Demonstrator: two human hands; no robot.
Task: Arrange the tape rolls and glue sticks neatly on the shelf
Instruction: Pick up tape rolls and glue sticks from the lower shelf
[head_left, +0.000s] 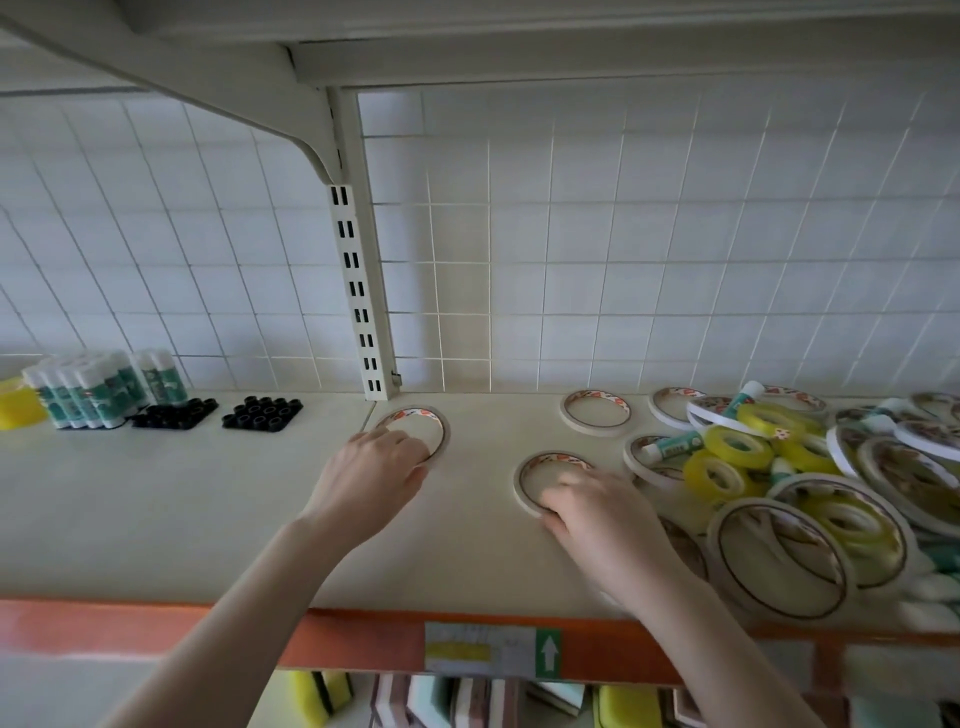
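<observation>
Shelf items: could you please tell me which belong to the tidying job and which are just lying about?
Job: tape rolls, yellow tape, the pile's glue sticks, standing glue sticks.
Lying about: black holders, yellow block, sponges below.

Head view, close, down onto shelf (208, 519)
</observation>
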